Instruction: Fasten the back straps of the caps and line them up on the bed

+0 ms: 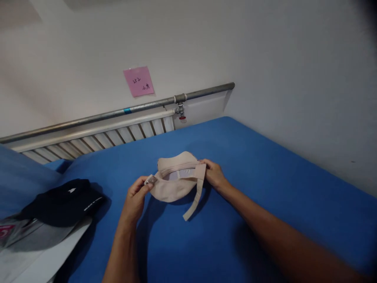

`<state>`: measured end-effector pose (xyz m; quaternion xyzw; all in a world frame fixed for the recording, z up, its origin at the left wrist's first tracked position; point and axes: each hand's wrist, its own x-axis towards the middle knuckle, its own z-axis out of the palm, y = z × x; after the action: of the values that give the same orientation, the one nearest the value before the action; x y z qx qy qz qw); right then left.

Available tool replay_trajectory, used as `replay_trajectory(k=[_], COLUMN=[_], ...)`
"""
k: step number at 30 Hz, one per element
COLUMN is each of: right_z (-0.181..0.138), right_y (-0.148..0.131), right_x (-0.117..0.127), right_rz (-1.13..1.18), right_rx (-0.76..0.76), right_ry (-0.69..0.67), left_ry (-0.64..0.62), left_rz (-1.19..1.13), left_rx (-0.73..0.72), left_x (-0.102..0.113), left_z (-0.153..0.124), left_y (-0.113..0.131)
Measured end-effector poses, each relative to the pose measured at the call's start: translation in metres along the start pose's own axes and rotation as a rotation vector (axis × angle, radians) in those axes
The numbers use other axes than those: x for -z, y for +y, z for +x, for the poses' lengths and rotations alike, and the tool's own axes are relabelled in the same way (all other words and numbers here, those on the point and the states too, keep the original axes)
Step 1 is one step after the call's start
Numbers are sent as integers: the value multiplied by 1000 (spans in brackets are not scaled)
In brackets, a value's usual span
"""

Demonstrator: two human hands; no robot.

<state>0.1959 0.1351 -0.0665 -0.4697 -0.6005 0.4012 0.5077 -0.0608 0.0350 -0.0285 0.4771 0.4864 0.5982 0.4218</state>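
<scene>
A person's left hand [134, 199] is bare, with a slim, uncovered left forearm [123, 245] below it. To the right of that left hand, the right hand [216, 175] is likewise bare, its right forearm [272, 224] exposed (and blurred toward the near end).

two hands [136, 199] [215, 175], one beige cap [172, 191]

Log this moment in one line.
left hand: gripping beige cap at buckle end | right hand: gripping its opposite side | strap: hanging loose | dark cap: off to the left
</scene>
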Motion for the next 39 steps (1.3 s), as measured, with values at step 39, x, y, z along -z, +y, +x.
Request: replay_trajectory(k=[39], right_z=[-49], right_y=[-140], right_x=[-8], right_rz=[374], right_rx=[-122], right_ry=[-691], left_ry=[-130], left_rz=[-151], left_rx=[177], left_x=[22], left_z=[-14], left_y=[28])
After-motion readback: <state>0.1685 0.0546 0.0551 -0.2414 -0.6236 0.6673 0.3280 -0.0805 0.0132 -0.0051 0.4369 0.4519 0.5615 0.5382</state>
